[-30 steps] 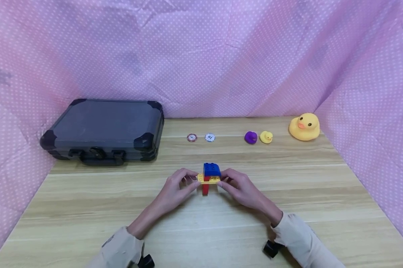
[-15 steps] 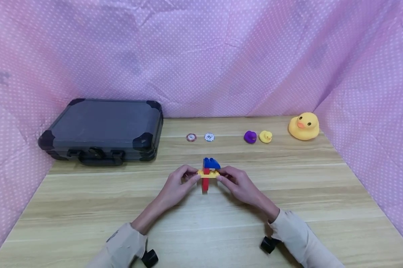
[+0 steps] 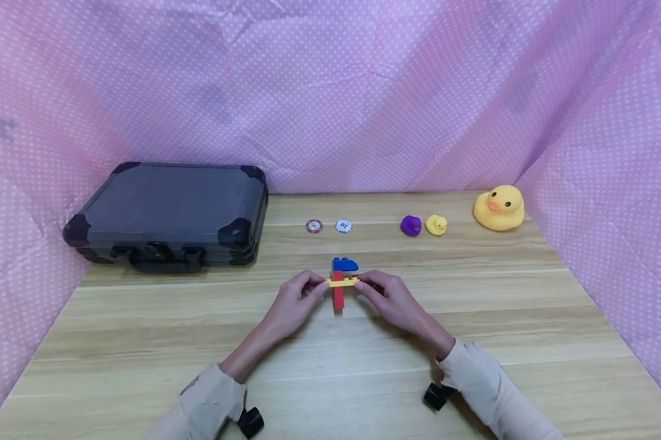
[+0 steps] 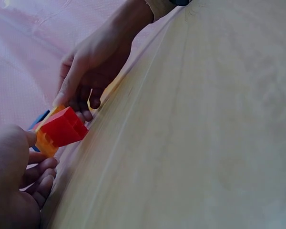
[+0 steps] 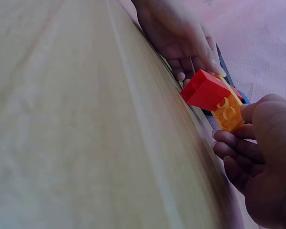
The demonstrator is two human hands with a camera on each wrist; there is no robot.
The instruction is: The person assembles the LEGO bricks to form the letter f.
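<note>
Both hands hold a small toy-brick build between them at the middle of the table. Its yellow plate (image 3: 343,282) runs crosswise, pinched at the left end by the left hand (image 3: 295,307) and at the right end by the right hand (image 3: 394,304). A red brick column (image 3: 338,298) passes below and above the plate, and a blue brick (image 3: 344,264) with a curved end sits on top. In the left wrist view the red bricks (image 4: 65,127) point toward the table. The right wrist view shows the hollow underside of the yellow plate (image 5: 228,114).
A grey case (image 3: 171,201) with black corners lies at the back left of the wooden table (image 3: 330,379). Two poker chips (image 3: 344,226), a purple duck (image 3: 411,225), a small yellow duck (image 3: 436,225) and a large yellow duck (image 3: 499,208) stand along the back. Pink dotted cloth (image 3: 330,110) hangs behind.
Both hands have moved slightly away from the body with the brick build. It has tilted back, so its red front shows more and the blue top looks thinner.
</note>
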